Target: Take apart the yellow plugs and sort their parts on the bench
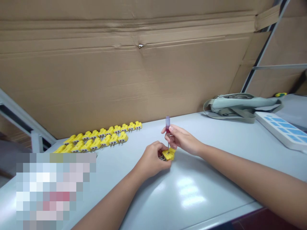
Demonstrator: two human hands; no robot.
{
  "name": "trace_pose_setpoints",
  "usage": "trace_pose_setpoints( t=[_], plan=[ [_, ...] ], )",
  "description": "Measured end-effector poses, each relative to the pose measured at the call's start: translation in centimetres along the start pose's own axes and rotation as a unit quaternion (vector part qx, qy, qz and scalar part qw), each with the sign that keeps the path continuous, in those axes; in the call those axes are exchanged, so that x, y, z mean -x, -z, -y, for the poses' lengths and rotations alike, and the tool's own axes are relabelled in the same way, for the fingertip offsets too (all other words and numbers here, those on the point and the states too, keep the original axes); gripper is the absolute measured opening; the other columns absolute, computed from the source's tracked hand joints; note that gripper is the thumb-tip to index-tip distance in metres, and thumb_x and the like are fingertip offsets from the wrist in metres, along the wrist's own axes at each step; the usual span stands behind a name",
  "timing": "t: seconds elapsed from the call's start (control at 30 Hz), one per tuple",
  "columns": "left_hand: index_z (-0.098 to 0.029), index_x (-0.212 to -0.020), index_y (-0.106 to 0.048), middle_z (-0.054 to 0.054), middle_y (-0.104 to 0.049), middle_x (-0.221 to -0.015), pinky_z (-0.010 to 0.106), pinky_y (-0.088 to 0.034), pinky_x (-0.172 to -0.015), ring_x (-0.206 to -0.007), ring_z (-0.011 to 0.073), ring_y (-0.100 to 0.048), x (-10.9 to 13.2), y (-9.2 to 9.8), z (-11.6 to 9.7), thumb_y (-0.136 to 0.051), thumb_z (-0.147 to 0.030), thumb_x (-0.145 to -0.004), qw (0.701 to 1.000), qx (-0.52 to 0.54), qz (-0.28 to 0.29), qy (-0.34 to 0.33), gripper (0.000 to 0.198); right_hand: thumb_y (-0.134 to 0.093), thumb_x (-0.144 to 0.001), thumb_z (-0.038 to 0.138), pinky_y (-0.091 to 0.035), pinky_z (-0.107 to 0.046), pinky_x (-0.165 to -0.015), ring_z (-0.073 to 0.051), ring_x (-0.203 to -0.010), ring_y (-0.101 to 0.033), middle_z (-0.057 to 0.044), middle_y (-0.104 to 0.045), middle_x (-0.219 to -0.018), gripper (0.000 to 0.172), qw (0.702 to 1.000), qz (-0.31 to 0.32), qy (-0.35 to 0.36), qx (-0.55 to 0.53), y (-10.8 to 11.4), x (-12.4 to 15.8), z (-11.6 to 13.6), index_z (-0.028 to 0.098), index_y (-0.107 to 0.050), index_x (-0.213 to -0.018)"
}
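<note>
My left hand (153, 159) is closed around a yellow electrical plug (169, 155) and holds it down at the table. Metal prongs of the plug point left, toward my palm. In my right hand (182, 138) is a screwdriver (168, 122) with a clear purple and red handle, its fingers pinched at the lower handle. The screwdriver stands upright, and its tip meets the top face of the plug near the middle. Whether the tip sits in a screw is too small to tell.
Two rows of yellow plugs (96, 143) stand at the back left of the pale table (148, 198). A grey-green bag (236, 104) and a white tray with blue blocks (283, 127) lie at the right. A cardboard wall (120, 83) rises behind. The lower left is pixelated.
</note>
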State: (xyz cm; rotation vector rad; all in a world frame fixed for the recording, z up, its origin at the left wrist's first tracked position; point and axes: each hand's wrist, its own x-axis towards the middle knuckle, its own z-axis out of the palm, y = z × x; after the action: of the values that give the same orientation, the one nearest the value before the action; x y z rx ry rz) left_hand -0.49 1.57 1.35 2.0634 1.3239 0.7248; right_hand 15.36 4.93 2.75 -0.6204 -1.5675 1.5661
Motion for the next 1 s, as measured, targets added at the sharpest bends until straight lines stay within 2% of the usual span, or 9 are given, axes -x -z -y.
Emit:
trace_pose_setpoints(
  t=[0.13, 0.33, 0.43, 0.5, 0.57, 0.7, 0.8, 0.87, 1.0],
  plan=[
    [-0.018, -0.069, -0.054, 0.0, -0.05, -0.073, 0.024, -0.04, -0.058, -0.063, 0.0128, -0.047, -0.1, 0.0, 0.0, -0.06, -0.018, -0.058, 1.0, 0.002, 0.006, -0.011, 0.012, -0.063, -0.076, 0.038, -0.036, -0.021, -0.049, -0.006, -0.049, -0.045, 0.006, -0.054, -0.063, 0.029, 1.0, -0.016, 0.011, 0.0, 0.0, -0.1, -0.5, 0.019, -0.042, -0.083],
    [-0.016, -0.071, -0.056, 0.0, -0.051, -0.074, 0.025, -0.041, -0.059, -0.063, 0.013, -0.048, -0.1, 0.1, 0.1, -0.061, -0.017, -0.058, 1.0, -0.001, 0.007, -0.002, 0.014, -0.065, -0.074, 0.031, -0.038, -0.022, -0.049, -0.006, -0.049, -0.048, 0.002, -0.063, -0.074, 0.026, 0.999, -0.02, 0.048, 0.007, 0.3, 0.0, -0.6, 0.019, -0.043, -0.073],
    [-0.016, -0.077, -0.058, 0.001, -0.053, -0.077, 0.025, -0.042, -0.061, -0.064, 0.013, -0.049, 0.0, 0.0, 0.0, -0.06, -0.016, -0.059, 1.0, 0.012, 0.015, 0.0, 0.018, -0.062, -0.077, 0.031, -0.041, -0.023, -0.05, -0.006, -0.049, -0.05, 0.002, -0.062, -0.07, 0.019, 0.999, 0.012, 0.037, 0.033, 0.5, 0.1, -0.5, 0.016, -0.056, -0.087],
    [-0.015, -0.079, -0.059, 0.002, -0.053, -0.078, 0.025, -0.042, -0.061, -0.064, 0.0129, -0.049, 0.0, 0.0, 0.0, -0.059, -0.016, -0.06, 1.0, 0.016, 0.021, 0.001, 0.02, -0.057, -0.081, 0.032, -0.043, -0.023, -0.052, -0.006, -0.05, -0.051, 0.001, -0.062, -0.07, 0.026, 0.998, 0.033, 0.026, 0.039, 0.7, 0.2, -0.6, 0.015, -0.057, -0.102],
    [-0.016, -0.08, -0.061, 0.001, -0.052, -0.077, 0.025, -0.042, -0.06, -0.063, 0.0128, -0.049, 0.0, 0.1, -0.1, -0.059, -0.016, -0.06, 1.0, 0.01, 0.019, -0.002, 0.02, -0.058, -0.081, 0.031, -0.044, -0.023, -0.054, -0.006, -0.052, -0.053, 0.001, -0.064, -0.071, 0.028, 0.999, 0.037, 0.018, 0.024, 0.8, 0.2, -0.8, 0.016, -0.055, -0.105],
    [-0.018, -0.085, -0.063, -0.001, -0.05, -0.074, 0.024, -0.041, -0.059, -0.062, 0.0123, -0.048, 0.0, 0.1, -0.1, -0.059, -0.016, -0.061, 1.0, -0.001, 0.012, -0.014, 0.025, -0.073, -0.067, 0.027, -0.043, -0.021, -0.051, -0.008, -0.05, -0.054, 0.004, -0.063, -0.06, 0.028, 0.999, 0.025, -0.001, -0.036, 0.7, 0.1, -1.3, 0.017, -0.05, -0.081],
    [-0.018, -0.087, -0.063, 0.0, -0.051, -0.076, 0.023, -0.041, -0.059, -0.062, 0.0118, -0.049, 0.0, 0.0, 0.0, -0.058, -0.015, -0.061, 1.0, 0.009, 0.011, -0.013, 0.027, -0.073, -0.066, 0.029, -0.043, -0.021, -0.05, -0.008, -0.05, -0.054, 0.003, -0.06, -0.055, 0.029, 0.999, 0.009, 0.002, -0.045, 0.7, 0.0, -1.5, 0.016, -0.048, -0.065],
    [-0.017, -0.086, -0.063, 0.0, -0.052, -0.077, 0.023, -0.042, -0.059, -0.063, 0.012, -0.049, 0.0, 0.0, 0.0, -0.058, -0.015, -0.061, 1.0, 0.009, 0.011, -0.015, 0.025, -0.073, -0.066, 0.031, -0.043, -0.021, -0.052, -0.008, -0.051, -0.054, 0.003, -0.06, -0.055, 0.026, 1.0, -0.003, 0.004, -0.031, 0.7, 0.1, -1.5, 0.015, -0.052, -0.064],
    [-0.016, -0.078, -0.061, 0.001, -0.054, -0.076, 0.024, -0.041, -0.059, -0.063, 0.0126, -0.048, -0.1, 0.1, 0.0, -0.057, -0.013, -0.06, 1.0, 0.003, 0.013, -0.021, 0.019, -0.068, -0.071, 0.037, -0.044, -0.023, -0.053, -0.008, -0.05, -0.052, 0.003, -0.057, -0.053, 0.024, 1.0, 0.003, -0.005, 0.023, 0.8, 0.2, -1.4, 0.014, -0.062, -0.076]
  ],
)
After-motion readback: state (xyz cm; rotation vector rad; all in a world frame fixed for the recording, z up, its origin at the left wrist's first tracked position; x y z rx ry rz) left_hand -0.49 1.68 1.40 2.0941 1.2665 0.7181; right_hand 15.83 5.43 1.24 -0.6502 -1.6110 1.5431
